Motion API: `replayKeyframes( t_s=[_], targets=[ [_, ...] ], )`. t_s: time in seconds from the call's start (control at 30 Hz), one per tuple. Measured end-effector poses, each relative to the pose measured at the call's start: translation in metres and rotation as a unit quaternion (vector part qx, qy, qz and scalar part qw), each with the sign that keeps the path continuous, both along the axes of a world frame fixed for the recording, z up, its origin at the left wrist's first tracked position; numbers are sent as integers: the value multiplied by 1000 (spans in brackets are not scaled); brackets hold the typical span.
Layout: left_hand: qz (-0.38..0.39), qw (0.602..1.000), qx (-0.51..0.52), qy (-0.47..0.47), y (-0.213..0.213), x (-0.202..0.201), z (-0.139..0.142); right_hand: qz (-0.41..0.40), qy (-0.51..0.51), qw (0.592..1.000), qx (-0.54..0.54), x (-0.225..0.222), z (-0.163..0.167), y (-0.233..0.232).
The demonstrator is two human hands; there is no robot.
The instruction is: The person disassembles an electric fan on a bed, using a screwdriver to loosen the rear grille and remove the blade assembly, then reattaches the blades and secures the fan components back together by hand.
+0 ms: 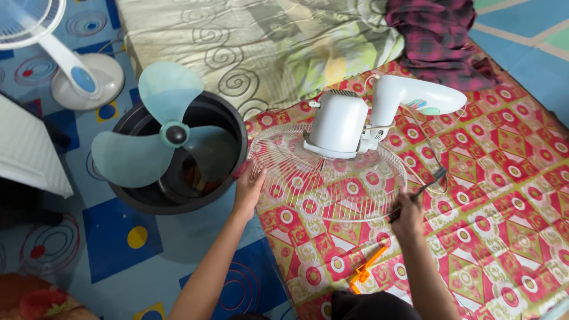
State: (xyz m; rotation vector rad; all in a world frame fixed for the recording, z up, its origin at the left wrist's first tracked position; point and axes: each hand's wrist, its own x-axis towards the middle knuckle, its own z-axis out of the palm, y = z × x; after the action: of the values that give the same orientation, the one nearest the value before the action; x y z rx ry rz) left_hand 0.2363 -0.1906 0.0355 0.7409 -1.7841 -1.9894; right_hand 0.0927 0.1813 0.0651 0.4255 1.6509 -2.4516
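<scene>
Fan grille (332, 184): left hand (249, 186) fingers grip its rim; right hand (408, 214) pinches screwdriver (424, 188)

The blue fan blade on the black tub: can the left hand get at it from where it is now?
Probably yes. The left hand rests on the wire guard right beside the black tub, and the fan blade lies uncovered on top with nothing between.
</scene>
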Motion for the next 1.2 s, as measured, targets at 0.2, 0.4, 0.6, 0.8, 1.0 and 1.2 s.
replayKeyframes(
  t_s=[0.2, 0.4, 0.6, 0.8, 1.0, 1.2],
  targets=[
    [-28, 979, -170, 114, -7, -17, 20, -17, 35, 998, -48, -20, 35, 14],
    [65, 804, -588, -55, -15, -51, 71, -50, -16, 996, -78, -34, 55, 8],
    [103, 661, -742, -39, -15, -86, 114, -10, 5, 998, -62, -41, 70, 22],
    [79, 634, -768, 30, -3, -123, 152, 40, 118, 992, 13, -34, 73, 34],
    [42, 610, -791, -5, -8, -158, 160, -74, 325, 814, 475, -65, 78, 31],
    [34, 679, -721, -131, -69, -107, 116, 36, 167, 846, 505, -85, 50, -7]
  ],
)
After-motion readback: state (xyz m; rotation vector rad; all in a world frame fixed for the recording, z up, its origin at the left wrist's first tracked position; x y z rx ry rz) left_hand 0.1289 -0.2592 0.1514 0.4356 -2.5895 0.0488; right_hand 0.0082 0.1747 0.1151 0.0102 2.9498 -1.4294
